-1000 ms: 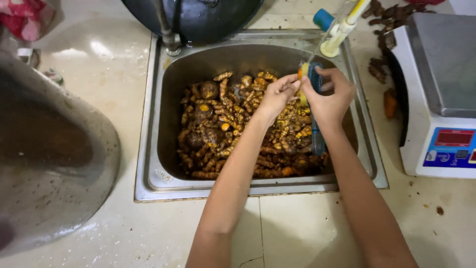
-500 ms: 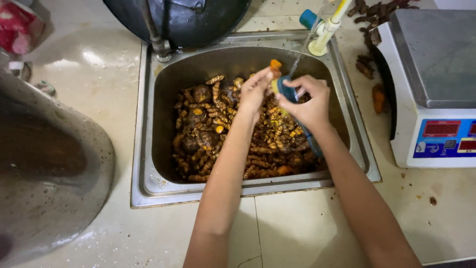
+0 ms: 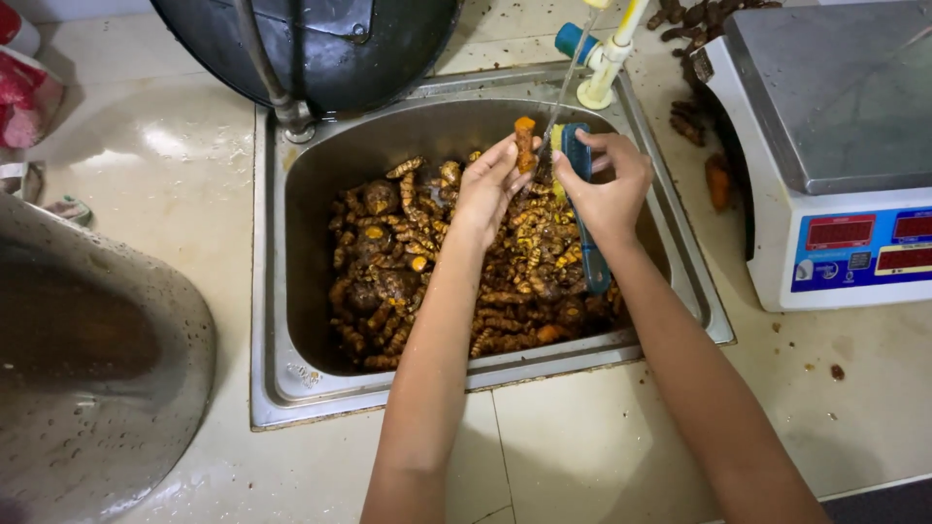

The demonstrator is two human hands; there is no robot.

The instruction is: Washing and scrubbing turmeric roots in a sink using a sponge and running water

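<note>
The left hand (image 3: pixel 488 184) pinches 1 orange turmeric root (image 3: pixel 525 144) between thumb and fingertips, holding it upright over the far end of the steel sink (image 3: pixel 272 291), right under the thin stream of water (image 3: pixel 561 97) falling from the tap (image 3: pixel 604 60). The right hand (image 3: pixel 610 180) is wrapped around a blue-handled brush (image 3: pixel 582 194), fingers closed on the handle, the brush head just beside the root.

To scrub well, it seems best to keep the root in the stream, turn it between the fingertips so each side meets the bristles, and work the brush along the knobbly ridges where soil lodges. The pinch should stay low on the root, leaving the tip free for the brush.

Below the hands, a heap of muddy turmeric rhizomes (image 3: pixel 408 272) fills the sink basin. A dark wok (image 3: pixel 320 49) leans over the sink's far left rim. A digital weighing scale (image 3: pixel 835 146) stands to the right on the tiled counter (image 3: pixel 582 437), with loose roots (image 3: pixel 694 116) near it. A large steel bowl (image 3: pixel 87 359) sits at the left.

The bristles are mostly hidden behind the fingers, so contact with the root cannot be confirmed. The wok, bowl and scale are cut off by the frame edges, and the sink drain is buried.
</note>
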